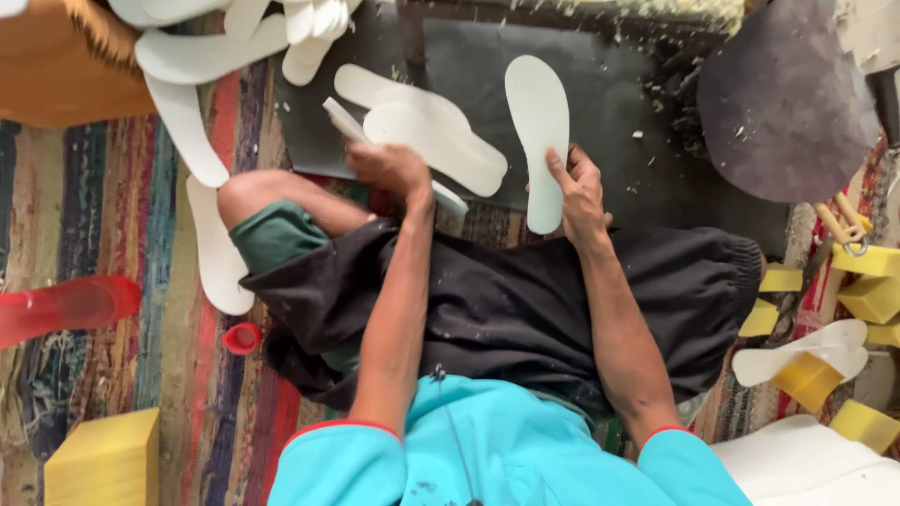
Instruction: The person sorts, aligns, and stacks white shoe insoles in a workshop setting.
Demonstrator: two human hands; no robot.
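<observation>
Clearly both hands are busy with white insoles over a dark mat [619, 112] spread on the striped rug [122, 206]. The right hand [581, 192] grips the lower half of one long insole [537, 131], thumb on its face and fingers curled behind, so that the toe end stands free above the mat. The left hand [389, 169] is closed around a slim white strip [345, 122] that sticks out past the knuckles toward a loose pile of insoles [433, 136] lying flat on the mat. Motion blur hides whether the strip is a tool or another cut piece.

Risk sits mainly in that one-ended grip: held so low, the long insole could bend or swing and slide out of the fingers onto the pile, mixing it with the others. Equally, the left hand's strip passes just above the pile, so a quick sweep might knock the top pieces off the mat's edge toward the bare knee [246, 192]. Scraps and shavings [656, 103] litter the mat near the dark round sheet [783, 103] and could stick to a dropped piece. More insoles [202, 56] are heaped beside the knee, near enough for an elbow to scatter them.
</observation>
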